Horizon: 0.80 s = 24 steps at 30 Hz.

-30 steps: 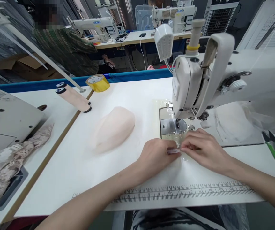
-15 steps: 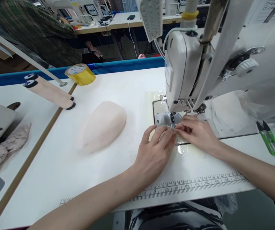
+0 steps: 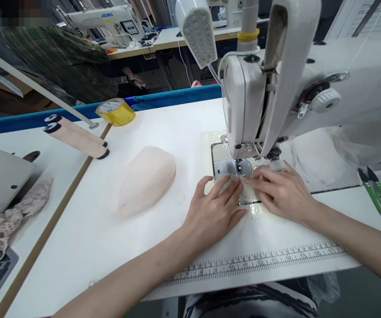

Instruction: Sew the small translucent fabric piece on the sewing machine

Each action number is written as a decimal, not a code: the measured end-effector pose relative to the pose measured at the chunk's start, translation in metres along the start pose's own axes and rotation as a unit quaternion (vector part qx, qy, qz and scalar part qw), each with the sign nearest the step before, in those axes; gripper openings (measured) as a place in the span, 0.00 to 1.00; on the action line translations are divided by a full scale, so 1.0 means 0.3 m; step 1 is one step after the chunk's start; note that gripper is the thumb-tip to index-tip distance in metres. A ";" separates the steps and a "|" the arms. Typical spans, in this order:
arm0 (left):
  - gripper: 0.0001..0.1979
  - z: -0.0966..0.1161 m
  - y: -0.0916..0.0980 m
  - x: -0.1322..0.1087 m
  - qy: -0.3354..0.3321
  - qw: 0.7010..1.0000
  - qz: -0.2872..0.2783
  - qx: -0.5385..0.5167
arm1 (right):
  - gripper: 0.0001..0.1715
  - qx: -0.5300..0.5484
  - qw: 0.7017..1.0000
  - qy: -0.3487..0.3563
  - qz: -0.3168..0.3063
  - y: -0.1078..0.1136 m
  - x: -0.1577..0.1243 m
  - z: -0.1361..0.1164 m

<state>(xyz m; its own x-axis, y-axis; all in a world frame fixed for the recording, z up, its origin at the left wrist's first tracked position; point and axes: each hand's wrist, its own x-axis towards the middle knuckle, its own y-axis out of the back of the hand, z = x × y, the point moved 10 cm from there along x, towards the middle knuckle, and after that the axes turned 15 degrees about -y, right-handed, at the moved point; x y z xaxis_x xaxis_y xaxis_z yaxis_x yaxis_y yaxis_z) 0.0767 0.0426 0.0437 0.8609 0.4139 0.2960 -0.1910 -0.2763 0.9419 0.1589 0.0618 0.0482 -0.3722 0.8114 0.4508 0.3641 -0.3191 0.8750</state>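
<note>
So the little pale fabric piece point(image 3: 247, 192) sits right of centre in the frame, on the needle plate point(image 3: 223, 167) just below the presser foot point(image 3: 238, 165) of the sewing machine point(image 3: 276, 88). It's mostly covered by fingers. From what shows, its long axis runs left to right across the frame, from one hand to the other, but which end points where I can't tell.

The left hand point(image 3: 215, 212) lies flat with its fingers a bit spread, tips pressing down on the piece. The right hand point(image 3: 283, 192) comes in from the right with its fingers close together and tips on the piece. I can't tell if it's actually pinching. The index tips nearly touch. Both hands rest on the white table point(image 3: 184, 128).
</note>
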 end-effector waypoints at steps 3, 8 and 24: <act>0.17 -0.006 0.005 0.003 -0.005 1.000 0.010 -0.003 | 0.26 -0.008 1.000 0.025 0.011 0.010 -0.004 -0.025; 0.16 -0.009 0.008 0.003 -0.011 1.000 0.016 -0.008 | 0.21 -0.009 0.999 0.048 0.015 0.013 -0.009 -0.039; 0.20 -0.042 -0.012 0.008 0.000 1.000 0.023 0.002 | 0.15 -0.102 0.993 0.043 0.027 -0.004 0.000 -0.044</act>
<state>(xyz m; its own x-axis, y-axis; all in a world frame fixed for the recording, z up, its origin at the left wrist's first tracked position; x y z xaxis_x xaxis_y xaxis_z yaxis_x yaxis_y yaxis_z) 0.0733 0.0555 0.0431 0.8509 0.4015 0.3387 -0.2284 -0.2979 0.9269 0.1473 0.0558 0.0495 -0.4325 0.7481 0.5032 0.2081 -0.4603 0.8631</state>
